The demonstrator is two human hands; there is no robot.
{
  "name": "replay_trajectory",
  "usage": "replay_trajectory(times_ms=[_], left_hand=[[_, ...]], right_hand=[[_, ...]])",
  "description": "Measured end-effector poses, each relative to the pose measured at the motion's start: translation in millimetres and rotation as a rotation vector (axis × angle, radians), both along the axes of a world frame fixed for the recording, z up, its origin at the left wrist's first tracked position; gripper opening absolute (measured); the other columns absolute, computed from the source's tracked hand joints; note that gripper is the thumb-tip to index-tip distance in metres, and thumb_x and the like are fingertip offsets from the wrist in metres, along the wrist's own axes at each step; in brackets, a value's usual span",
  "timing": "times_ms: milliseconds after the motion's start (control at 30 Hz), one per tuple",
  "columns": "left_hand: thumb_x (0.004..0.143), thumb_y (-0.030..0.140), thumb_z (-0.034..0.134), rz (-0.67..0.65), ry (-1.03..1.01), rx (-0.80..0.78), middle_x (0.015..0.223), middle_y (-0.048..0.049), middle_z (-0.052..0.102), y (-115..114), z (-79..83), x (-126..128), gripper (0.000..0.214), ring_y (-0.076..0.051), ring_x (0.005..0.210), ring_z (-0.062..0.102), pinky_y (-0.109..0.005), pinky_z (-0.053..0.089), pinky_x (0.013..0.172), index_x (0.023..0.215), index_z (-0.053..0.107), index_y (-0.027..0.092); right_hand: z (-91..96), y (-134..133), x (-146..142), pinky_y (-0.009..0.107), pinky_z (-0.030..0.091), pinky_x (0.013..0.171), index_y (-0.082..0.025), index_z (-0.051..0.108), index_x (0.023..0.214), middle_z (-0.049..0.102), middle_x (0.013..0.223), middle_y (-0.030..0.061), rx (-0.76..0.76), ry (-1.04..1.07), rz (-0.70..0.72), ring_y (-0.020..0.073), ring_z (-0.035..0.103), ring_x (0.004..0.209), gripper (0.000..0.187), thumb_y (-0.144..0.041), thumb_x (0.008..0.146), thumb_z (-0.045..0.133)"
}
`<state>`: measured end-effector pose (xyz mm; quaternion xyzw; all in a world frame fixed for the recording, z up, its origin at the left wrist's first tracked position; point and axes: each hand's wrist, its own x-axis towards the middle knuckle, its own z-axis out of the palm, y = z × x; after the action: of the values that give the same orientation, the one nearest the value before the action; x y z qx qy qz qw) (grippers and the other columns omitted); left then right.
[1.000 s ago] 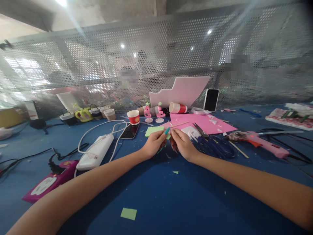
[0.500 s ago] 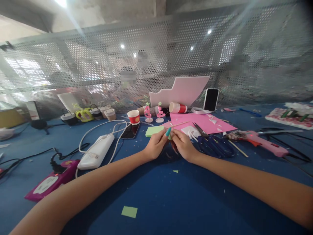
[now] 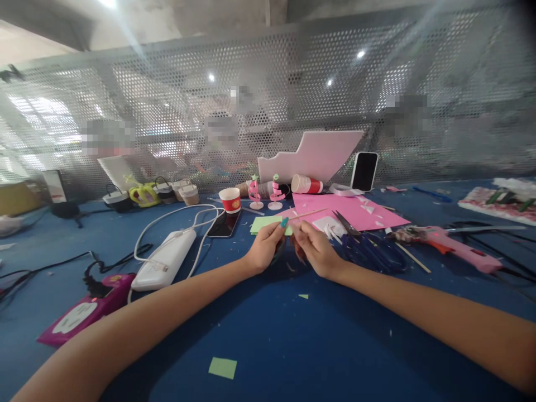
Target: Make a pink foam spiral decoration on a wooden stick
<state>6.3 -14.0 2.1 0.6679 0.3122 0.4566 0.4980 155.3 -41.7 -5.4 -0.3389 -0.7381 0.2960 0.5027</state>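
Note:
My left hand (image 3: 264, 249) and my right hand (image 3: 317, 249) meet above the blue table (image 3: 268, 335), fingers pinched together. Between them they hold a thin wooden stick (image 3: 307, 213) that slants up to the right, with a small green paper piece at the fingertips. A green paper sheet (image 3: 263, 223) lies just behind the hands, on the edge of a pink sheet (image 3: 355, 212). Blue-handled scissors (image 3: 364, 245) rest close to the right of my right hand.
A pink glue gun (image 3: 456, 245) lies right. A white power bank (image 3: 164, 259) with cables, a phone (image 3: 223, 223), a red paper cup (image 3: 230, 200) and two small spiral trees (image 3: 264, 192) sit left and behind. A perforated metal screen (image 3: 268, 100) backs the table. A green scrap (image 3: 223, 368) lies near me.
The hands have stayed together on the stick, with only small finger shifts. The view has moved slightly.

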Motion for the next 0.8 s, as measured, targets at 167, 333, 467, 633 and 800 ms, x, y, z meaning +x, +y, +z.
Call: replay_trajectory(times_ms=[167,333,467,633,800], left_hand=[[0.078,0.056,0.053,-0.095,-0.033,-0.033,0.044,0.0081,0.035,-2.2,0.6,-0.1,0.043,-0.004,0.037,0.028,-0.019,0.022,0.037,0.062,0.041,0.017],[0.081,0.057,0.049,-0.128,0.002,0.021,0.046,0.0083,0.032,-2.6,0.1,0.2,0.043,-0.004,0.038,0.027,-0.020,0.021,0.038,0.065,0.043,0.017],[0.082,0.058,0.047,-0.092,0.066,0.121,0.050,0.0070,0.032,-3.7,-0.3,-0.5,0.044,-0.005,0.043,0.026,-0.021,0.020,0.041,0.067,0.047,0.016],[0.083,0.058,0.046,-0.078,0.102,0.145,0.050,0.0065,0.034,-6.1,-0.7,-1.7,0.045,-0.005,0.043,0.027,-0.020,0.021,0.040,0.067,0.046,0.016],[0.082,0.059,0.047,-0.098,0.064,0.130,0.048,0.0073,0.034,-7.7,0.2,-1.0,0.044,-0.005,0.041,0.028,-0.019,0.022,0.038,0.071,0.046,0.016]], right_hand=[[-2.8,9.8,10.2,0.026,0.036,0.049,-0.023,0.042,0.083,0.052,0.058,-0.0033,0.173,-0.158,-0.008,0.0137,0.049,0.048,0.039,-0.061,0.088,0.034],[-3.7,11.2,10.9,0.027,0.036,0.052,-0.023,0.041,0.078,0.051,0.058,-0.0023,0.235,-0.206,-0.056,0.0147,0.049,0.050,0.037,-0.057,0.090,0.032],[-2.6,8.2,9.8,0.027,0.035,0.053,-0.023,0.043,0.080,0.051,0.059,-0.0018,0.262,-0.246,-0.081,0.0150,0.049,0.051,0.036,-0.055,0.091,0.033],[-0.5,3.6,7.1,0.026,0.032,0.050,-0.023,0.044,0.081,0.050,0.058,-0.0011,0.258,-0.308,-0.145,0.0152,0.047,0.048,0.035,-0.054,0.091,0.032],[0.1,3.4,6.6,0.026,0.033,0.051,-0.023,0.043,0.082,0.051,0.058,-0.0013,0.249,-0.298,-0.138,0.0154,0.049,0.048,0.033,-0.052,0.092,0.031]])
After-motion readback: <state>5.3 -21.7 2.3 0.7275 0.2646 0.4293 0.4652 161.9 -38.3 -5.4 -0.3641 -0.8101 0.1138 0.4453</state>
